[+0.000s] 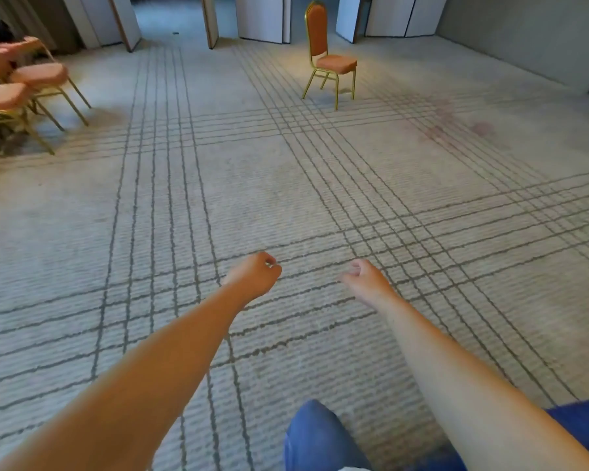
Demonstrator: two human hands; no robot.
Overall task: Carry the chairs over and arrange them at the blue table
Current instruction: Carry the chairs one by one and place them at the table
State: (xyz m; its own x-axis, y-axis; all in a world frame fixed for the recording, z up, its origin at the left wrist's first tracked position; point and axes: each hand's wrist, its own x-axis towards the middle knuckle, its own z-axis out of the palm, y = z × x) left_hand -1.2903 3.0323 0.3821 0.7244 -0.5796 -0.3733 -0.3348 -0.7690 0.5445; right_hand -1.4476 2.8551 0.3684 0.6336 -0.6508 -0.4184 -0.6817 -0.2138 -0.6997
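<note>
Chair (327, 56), 1 on its own: stands upright on all 4 legs on the carpet (320, 198), at the far end of the room, a bit right of ctr. Orange seat & tall orange back, gold metal frame; the seat points right. Nothing touches it. It's well apart from both hands, far ahead of them & slightly to the right, more in line w/ the right hand (366, 277) than the left hand (254, 275).

Left hand: arm stretched fwd, back of hand up, fingers (267, 261) curled in to meet the thumb, a loose fist w/ nothing in it. Right hand: arm also fwd, fingers (354, 266) loosely bent & drooping, a little blurred, nothing held. The 2 hands hover side by side over the carpet w/ a gap between them, touching nothing.

More chairs (31, 83) of the same kind, at least 3, crowd the left edge, partly cut off by the frame, also well apart from the hands.

Carpet is pale grey w/ bands of dark lines crossing in a grid. A faint reddish stain (456, 127) lies right of ctr, closer to the lone chair than to the hands. White folding panels (262, 18) stand along the far side behind the chair, w/ gaps between them. A knee in blue jeans (320, 436) shows at the bottom edge betw. the arms.
</note>
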